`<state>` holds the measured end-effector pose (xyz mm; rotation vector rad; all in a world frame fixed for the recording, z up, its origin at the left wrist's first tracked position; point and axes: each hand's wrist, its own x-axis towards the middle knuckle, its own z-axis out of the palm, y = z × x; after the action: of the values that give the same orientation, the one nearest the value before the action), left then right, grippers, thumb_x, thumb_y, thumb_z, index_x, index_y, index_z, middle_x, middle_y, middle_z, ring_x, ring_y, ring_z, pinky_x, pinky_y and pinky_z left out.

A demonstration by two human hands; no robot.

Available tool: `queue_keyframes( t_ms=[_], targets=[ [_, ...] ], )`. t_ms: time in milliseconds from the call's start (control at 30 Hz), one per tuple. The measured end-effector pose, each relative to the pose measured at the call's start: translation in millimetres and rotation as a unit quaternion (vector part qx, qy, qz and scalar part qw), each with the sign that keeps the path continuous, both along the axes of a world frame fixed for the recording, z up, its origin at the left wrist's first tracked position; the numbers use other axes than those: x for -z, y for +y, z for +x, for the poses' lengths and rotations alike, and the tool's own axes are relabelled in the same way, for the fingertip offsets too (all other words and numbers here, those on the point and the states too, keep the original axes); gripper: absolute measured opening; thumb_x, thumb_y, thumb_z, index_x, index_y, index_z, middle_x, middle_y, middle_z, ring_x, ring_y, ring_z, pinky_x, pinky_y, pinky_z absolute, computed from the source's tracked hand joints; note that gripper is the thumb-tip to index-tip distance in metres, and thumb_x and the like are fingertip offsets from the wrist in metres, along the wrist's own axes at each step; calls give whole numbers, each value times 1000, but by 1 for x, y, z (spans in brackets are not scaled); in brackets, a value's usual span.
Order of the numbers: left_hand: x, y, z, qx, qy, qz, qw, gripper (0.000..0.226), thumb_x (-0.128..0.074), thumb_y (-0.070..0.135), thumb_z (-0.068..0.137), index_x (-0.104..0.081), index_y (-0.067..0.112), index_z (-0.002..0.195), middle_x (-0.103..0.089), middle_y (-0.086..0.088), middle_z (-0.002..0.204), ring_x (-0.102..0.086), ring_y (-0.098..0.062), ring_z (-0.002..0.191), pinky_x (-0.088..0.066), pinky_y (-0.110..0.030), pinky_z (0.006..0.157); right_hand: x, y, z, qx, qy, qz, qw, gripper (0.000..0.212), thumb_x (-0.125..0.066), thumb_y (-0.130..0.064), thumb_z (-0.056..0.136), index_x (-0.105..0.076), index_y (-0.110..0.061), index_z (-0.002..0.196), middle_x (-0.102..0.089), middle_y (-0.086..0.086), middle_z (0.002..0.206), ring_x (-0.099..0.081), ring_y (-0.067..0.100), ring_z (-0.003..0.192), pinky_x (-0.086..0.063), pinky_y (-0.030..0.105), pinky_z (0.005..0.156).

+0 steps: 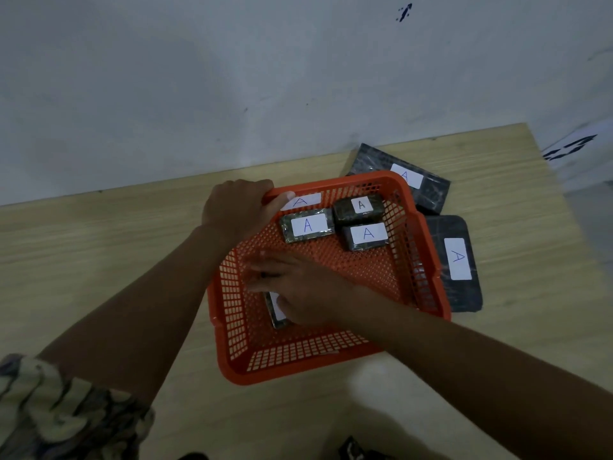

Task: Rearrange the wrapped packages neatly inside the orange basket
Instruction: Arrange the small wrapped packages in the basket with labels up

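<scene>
The orange basket [428,254] sits tilted on the wooden table. My left hand [237,210] grips its far left corner rim. Three small wrapped packages with white "A" labels lie at the far end inside: one on the left [306,226], one at the back [359,207], one to the right [365,236]. A fourth white label [301,201] peeks out beside my left thumb. My right hand [298,288] reaches into the basket's near left part and closes on another small package [276,310], mostly hidden under my fingers.
Two larger dark wrapped packages with "A" labels lie on the table outside the basket, one behind it [418,180] and one to its right [459,260]. A pale wall stands just behind the table [99,247]. The table's right edge is close to those packages.
</scene>
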<state>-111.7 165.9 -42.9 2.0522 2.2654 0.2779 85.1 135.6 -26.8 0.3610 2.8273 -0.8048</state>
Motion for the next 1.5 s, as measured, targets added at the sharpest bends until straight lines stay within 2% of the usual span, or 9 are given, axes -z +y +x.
queue_keyframes(
  t_ms=[100,200,333,433,533,733,1133,1333,1500],
  targets=[
    [-1,1,0,3,11,18,1000,58,-29,73,91,-52,24,72,-59,-1,59,-56,-24,52,-49,-33,57,0,21,-3,-151,-82,88,981,82,-76,-23,82,-33,-32,151,-20,-4,164,-1,21,152,-6,52,122],
    [1,1,0,-1,11,10,1000,61,-27,74,91,-56,23,73,-61,-1,60,-57,-25,52,-52,-35,59,3,33,-4,-188,-74,126,971,83,-77,-17,80,-35,-30,150,-27,-2,162,-8,24,151,-6,53,122],
    [3,1,-1,-8,4,-5,1000,65,-26,75,90,-61,21,79,-65,-3,65,-61,-27,57,-56,-39,65,7,36,1,-145,-4,118,982,61,-72,-16,82,-53,-18,139,-49,9,147,-37,30,139,-22,48,119],
    [2,0,-2,-2,10,7,1000,64,-26,75,91,-57,21,75,-60,-2,60,-58,-26,53,-55,-39,61,5,34,13,-99,7,115,988,61,-78,-24,79,-56,-8,134,-55,16,136,-51,33,124,-43,47,106],
    [1,0,-2,1,8,4,1000,63,-26,74,91,-57,21,75,-59,-2,59,-57,-26,53,-55,-39,61,1,27,36,-16,57,138,989,60,-80,-31,75,-60,-5,126,-61,16,124,-58,31,111,-50,42,93],
    [-1,0,-1,8,4,7,1000,59,-27,74,91,-53,24,73,-56,2,59,-57,-25,53,-53,-37,60,-5,34,64,119,17,160,980,62,-73,-32,85,-51,-8,139,-55,17,134,-55,33,120,-54,46,90],
    [-1,0,0,8,8,15,1000,56,-23,75,91,-43,28,67,-46,5,54,-52,-22,48,-48,-33,55,7,50,67,129,16,163,978,52,-73,-26,86,-58,-6,132,-54,21,139,-55,37,124,-47,46,100],
    [-2,0,1,11,4,6,1000,57,-25,74,92,-48,27,70,-51,5,55,-53,-20,49,-50,-33,57,12,41,64,181,41,153,971,52,-76,-21,82,-59,-5,129,-56,19,134,-54,34,121,-51,46,94],
    [-4,-1,1,8,0,-3,1000,63,-24,74,91,-56,24,74,-57,3,59,-56,-21,51,-50,-34,58,-1,45,66,232,107,125,959,53,-70,-43,84,-59,-12,127,-54,9,132,-51,23,120,-46,37,98]
  ],
)
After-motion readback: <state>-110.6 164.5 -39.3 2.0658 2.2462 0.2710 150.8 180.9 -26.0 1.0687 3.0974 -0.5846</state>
